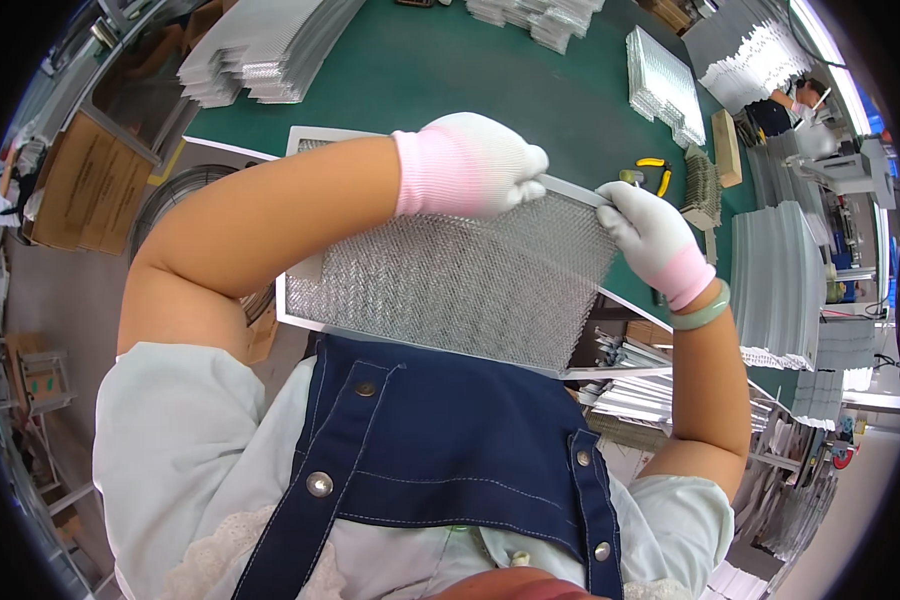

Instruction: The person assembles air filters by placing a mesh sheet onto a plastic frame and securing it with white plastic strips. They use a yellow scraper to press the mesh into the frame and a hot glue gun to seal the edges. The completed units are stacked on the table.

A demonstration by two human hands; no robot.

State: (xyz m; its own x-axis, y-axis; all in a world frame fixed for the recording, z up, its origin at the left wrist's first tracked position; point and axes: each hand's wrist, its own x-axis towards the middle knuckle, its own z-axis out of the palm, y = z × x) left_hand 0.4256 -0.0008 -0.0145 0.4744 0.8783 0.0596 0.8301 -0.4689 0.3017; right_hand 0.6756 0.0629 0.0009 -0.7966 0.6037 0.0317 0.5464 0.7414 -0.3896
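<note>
A silvery metal mesh filter panel (450, 285) leans between my body and the bench, with a pale metal frame strip along its left, near and far edges. Its right edge appears to be bare mesh. My left hand (475, 165), in a white knit glove with a pink cuff, is closed at the far frame strip, its fingertips curled down on it. At the far right corner my right hand (650, 235), gloved the same way, pinches the end of that strip between thumb and fingers. My left forearm covers the panel's far left part.
On the green bench (420, 75) lie stacked mesh sheets (270, 50), yellow-handled pliers (660, 175), a wooden block (727, 148) and a row of small metal pieces (702, 188). Mesh panels (780, 280) are piled at the right. Frame strips (630, 390) lie below the bench edge. Another person (785, 108) works far right.
</note>
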